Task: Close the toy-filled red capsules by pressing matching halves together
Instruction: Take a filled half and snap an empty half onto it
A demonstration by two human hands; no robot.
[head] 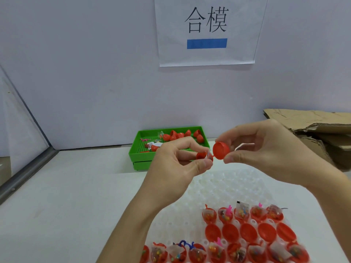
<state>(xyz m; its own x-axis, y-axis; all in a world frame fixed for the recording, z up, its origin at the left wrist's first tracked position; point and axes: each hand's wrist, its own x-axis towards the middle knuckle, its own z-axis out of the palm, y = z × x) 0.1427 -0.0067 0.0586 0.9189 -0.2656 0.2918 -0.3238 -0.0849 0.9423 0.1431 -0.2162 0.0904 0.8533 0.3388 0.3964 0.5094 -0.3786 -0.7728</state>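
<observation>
From the head view, our left hand pinches a filled red half between thumb and curled fingers, which hide most of it. Just beside it, our right hand pinches the empty red cap, thumb below, fingers above.

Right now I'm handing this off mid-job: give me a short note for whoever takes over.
Left hand pinches a filled capsule half. Right hand holds the matching cap beside it; the two look joined by a thin hinge, not yet pressed shut.
White tray in front: two rows of filled open halves, with a row of empty caps between.
Green tray at back holds closed capsules and loose toys.
Done: several closed. Left: press this one, then the tray rows.
</observation>
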